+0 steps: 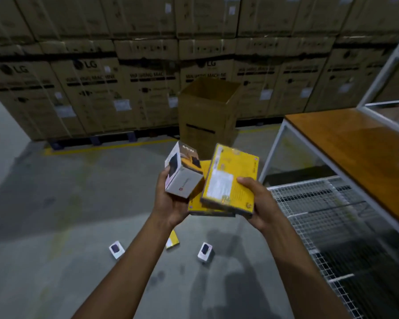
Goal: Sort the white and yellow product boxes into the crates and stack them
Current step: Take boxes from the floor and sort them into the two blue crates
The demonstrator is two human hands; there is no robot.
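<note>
My left hand [171,199] grips a small white product box [182,173] with a dark picture on its side; a second yellow box [199,196] lies under it and partly on that palm. My right hand [260,203] holds a flat yellow box [228,180] tilted upright, thumb on its labelled face. On the floor below lie two small white boxes [116,249] [205,251] and one yellow box [172,240], partly hidden by my left forearm. No crate is clearly visible.
A tall open cardboard carton [207,116] stands ahead on the grey floor. Stacked washing-machine cartons [97,88] form a wall behind it. A white-framed wire-mesh rack [332,215] with a wooden top [359,143] is at the right.
</note>
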